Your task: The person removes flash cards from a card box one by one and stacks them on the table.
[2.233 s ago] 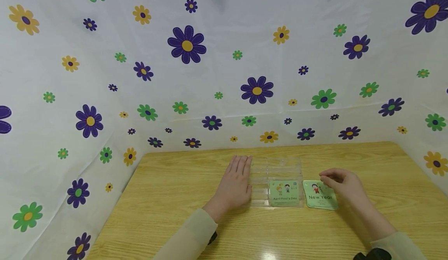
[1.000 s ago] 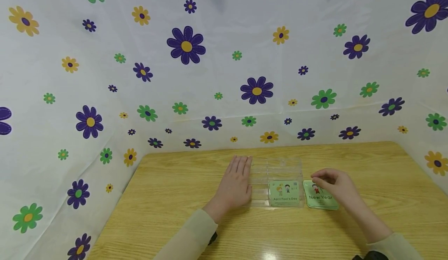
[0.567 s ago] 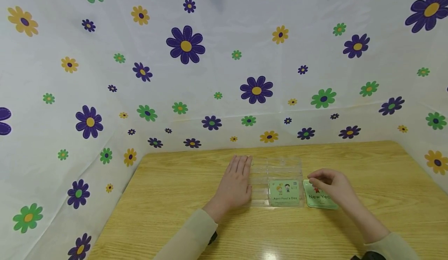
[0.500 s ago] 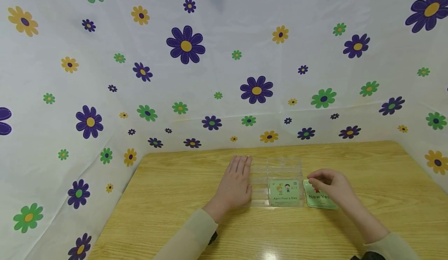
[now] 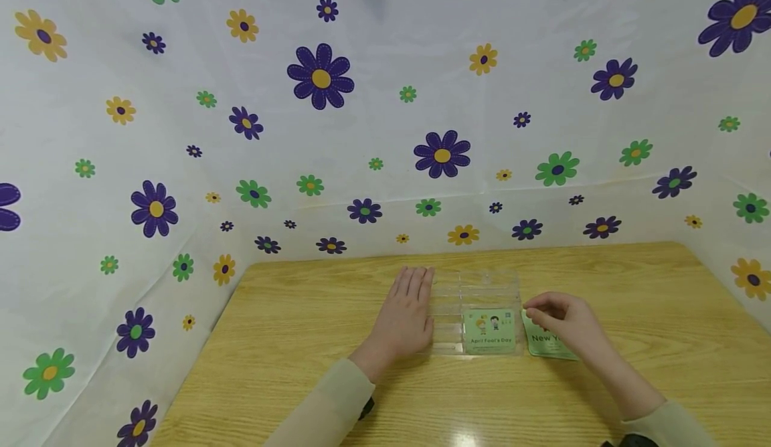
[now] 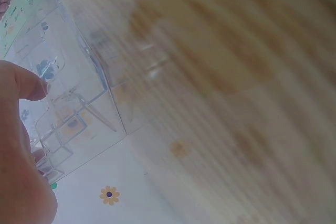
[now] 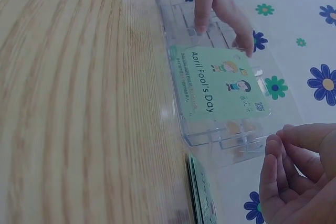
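Note:
A clear plastic tray with compartments (image 5: 447,310) lies on the table, and a green "April Fool's Day" card (image 5: 490,341) sits in its right part. My left hand (image 5: 402,320) rests over the tray's left edge with fingers extended; its thumb (image 6: 32,85) touches the clear plastic. To the right of the tray is a small stack of green cards (image 5: 545,346) with "New Year" on top, partly hidden by my right hand. That right hand (image 5: 563,321) is above the stack, thumb and fingertips brought together, nothing visible between them in the right wrist view.
The wooden table (image 5: 289,367) is bounded at the back and sides by a white cloth (image 5: 385,126) printed with purple, green and yellow flowers. Dark wrist bands (image 5: 635,440) show at the sleeves.
My right hand has drifted left over the New Year cards, covering more of their picture and text. The left hand, tray and April Fool's Day card keep their places.

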A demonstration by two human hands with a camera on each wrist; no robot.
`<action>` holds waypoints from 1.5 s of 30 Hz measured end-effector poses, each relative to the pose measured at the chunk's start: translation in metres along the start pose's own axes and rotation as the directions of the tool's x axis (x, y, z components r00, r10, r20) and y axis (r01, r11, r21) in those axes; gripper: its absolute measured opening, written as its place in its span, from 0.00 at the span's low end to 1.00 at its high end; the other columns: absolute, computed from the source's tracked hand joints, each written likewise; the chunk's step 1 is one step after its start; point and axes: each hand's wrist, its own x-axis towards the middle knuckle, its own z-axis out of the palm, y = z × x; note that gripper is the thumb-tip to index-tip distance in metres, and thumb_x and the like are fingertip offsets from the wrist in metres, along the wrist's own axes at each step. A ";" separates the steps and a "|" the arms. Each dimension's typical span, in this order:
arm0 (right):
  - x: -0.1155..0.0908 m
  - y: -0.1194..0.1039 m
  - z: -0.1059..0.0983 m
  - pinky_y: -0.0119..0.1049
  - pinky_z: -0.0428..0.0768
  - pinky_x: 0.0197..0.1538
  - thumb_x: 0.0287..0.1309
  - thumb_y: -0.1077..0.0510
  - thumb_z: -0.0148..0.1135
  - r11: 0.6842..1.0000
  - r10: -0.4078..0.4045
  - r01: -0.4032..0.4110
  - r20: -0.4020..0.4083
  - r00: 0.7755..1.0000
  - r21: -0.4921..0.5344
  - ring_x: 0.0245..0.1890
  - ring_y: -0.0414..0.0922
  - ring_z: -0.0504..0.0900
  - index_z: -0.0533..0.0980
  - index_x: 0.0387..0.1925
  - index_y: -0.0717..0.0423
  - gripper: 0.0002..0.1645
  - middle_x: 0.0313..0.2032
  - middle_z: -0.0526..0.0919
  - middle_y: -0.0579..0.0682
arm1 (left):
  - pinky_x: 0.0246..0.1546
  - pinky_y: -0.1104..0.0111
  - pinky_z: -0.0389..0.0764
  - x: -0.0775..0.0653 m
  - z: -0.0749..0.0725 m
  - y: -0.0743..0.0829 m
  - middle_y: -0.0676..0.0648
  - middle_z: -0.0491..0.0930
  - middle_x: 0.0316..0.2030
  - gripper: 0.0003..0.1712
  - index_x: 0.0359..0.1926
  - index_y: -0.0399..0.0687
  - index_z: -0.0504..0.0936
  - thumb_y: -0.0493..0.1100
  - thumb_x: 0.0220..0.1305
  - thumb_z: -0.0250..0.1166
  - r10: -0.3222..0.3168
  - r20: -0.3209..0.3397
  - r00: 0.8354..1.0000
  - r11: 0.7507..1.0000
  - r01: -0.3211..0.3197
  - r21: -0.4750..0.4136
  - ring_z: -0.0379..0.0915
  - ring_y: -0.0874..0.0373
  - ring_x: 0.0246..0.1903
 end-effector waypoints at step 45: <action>0.002 -0.010 0.014 0.26 0.83 0.38 0.68 0.64 0.68 0.999 -0.036 0.035 0.011 0.999 0.010 0.35 0.31 0.81 0.86 0.48 0.67 0.11 0.46 0.90 0.62 | 0.86 0.52 0.50 0.001 0.003 0.000 0.39 0.61 0.78 0.47 0.84 0.37 0.49 0.52 0.74 0.57 -0.004 -0.019 1.000 1.000 0.004 0.007 0.57 0.45 0.78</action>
